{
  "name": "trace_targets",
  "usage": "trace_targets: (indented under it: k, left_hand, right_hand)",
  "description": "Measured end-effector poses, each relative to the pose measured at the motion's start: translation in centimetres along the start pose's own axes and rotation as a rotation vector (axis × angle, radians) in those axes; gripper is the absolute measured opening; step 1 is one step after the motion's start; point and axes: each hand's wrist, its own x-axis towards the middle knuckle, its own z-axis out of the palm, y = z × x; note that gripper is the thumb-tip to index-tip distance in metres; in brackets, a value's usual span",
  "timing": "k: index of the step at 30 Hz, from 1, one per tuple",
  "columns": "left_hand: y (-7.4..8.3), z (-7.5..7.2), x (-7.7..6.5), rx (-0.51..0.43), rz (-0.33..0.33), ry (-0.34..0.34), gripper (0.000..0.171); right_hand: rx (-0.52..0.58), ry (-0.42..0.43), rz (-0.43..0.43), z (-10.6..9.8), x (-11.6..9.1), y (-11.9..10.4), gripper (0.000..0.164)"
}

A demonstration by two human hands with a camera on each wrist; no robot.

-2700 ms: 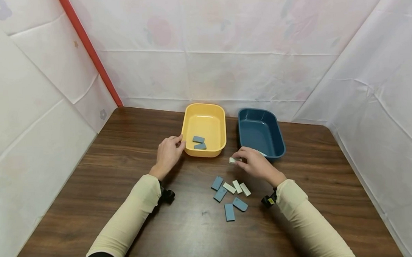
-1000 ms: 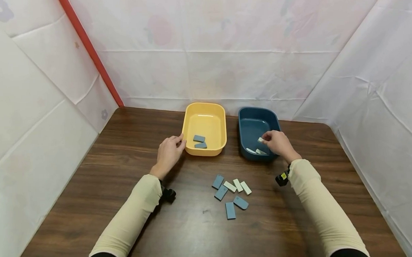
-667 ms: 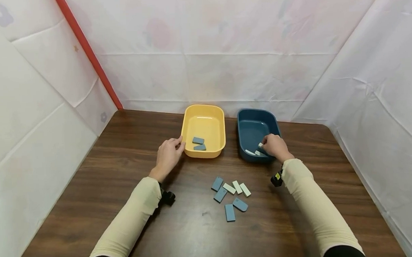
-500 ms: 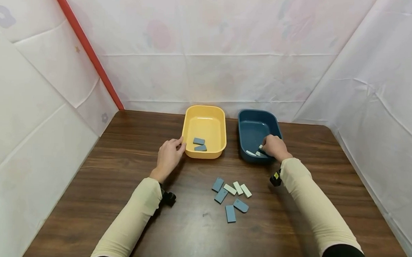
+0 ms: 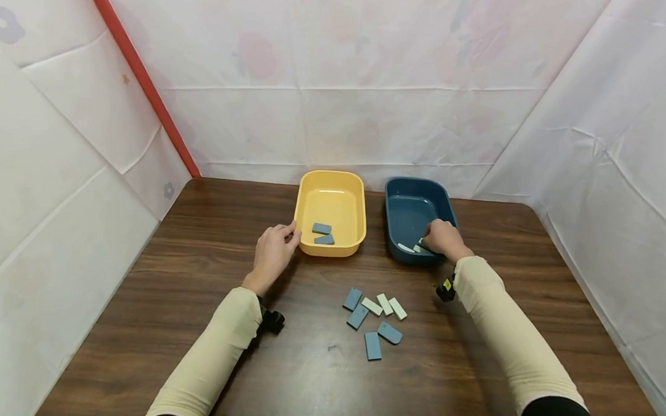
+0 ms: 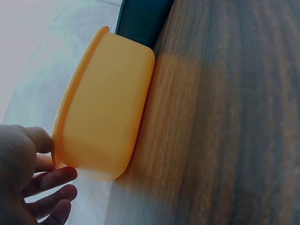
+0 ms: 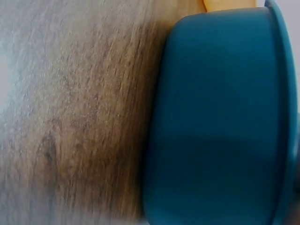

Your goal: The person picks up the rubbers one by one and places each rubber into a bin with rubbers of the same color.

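Observation:
My left hand (image 5: 274, 253) pinches the near left rim of the yellow bin (image 5: 357, 213) between thumb and finger; the left wrist view shows its other fingers (image 6: 49, 206) loosely bent below the rim. Two blue-grey blocks (image 5: 321, 228) lie inside that bin. My right hand (image 5: 446, 238) reaches down into the dark blue bin (image 5: 407, 200), fingertips pinching a small whitish block (image 5: 421, 241), mostly hidden by the fingers. More whitish blocks (image 5: 405, 248) lie at the near end of this bin. In the right wrist view, the bin's outer wall (image 7: 215, 112) hides the fingers.
On the brown wooden table (image 5: 317, 392), in front of the bins, lie several blue-grey blocks (image 5: 373, 346) and three whitish blocks (image 5: 397, 308). White curtains (image 5: 330, 122) enclose the back and sides. A red pole (image 5: 147, 86) slants at the back left.
My right hand has carried a whitish block from in front of the bins into the dark blue bin and lowered it there. My left hand stays at the yellow bin's rim.

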Motion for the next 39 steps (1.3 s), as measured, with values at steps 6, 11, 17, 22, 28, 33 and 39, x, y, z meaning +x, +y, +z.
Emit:
trace_targets:
  k: [6, 11, 17, 22, 28, 33, 39]
  left_hand:
    - [0.0, 0.1, 0.2, -0.001, 0.004, 0.010, 0.036]
    - [0.1, 0.2, 0.3, -0.009, 0.003, 0.017, 0.035]
    - [0.1, 0.3, 0.4, -0.006, 0.003, 0.016, 0.036]
    - [0.0, 0.4, 0.6, -0.005, 0.003, 0.019, 0.036]
    - [0.2, 0.4, 0.6, -0.010, -0.007, 0.018, 0.036]
    - [0.3, 0.5, 0.6, -0.013, -0.018, 0.010, 0.036]
    - [0.4, 0.3, 0.6, -0.018, -0.013, 0.011, 0.037]
  right_hand:
    - [0.063, 0.078, -0.071, -0.5, -0.5, -0.1, 0.023]
    - [0.115, 0.156, -0.108, -1.0, -1.2, -0.2, 0.024]
    - [0.158, 0.242, -0.109, -1.3, -2.0, -0.1, 0.025]
    - [0.209, 0.310, -0.102, -1.5, -2.6, -0.1, 0.029]
    - [0.227, 0.382, -0.114, -1.7, -3.1, 0.3, 0.026]
    - [0.253, 0.451, -0.105, -1.9, -3.6, 0.6, 0.024]
    - [0.267, 0.500, -0.087, -2.1, -4.3, 1.0, 0.026]
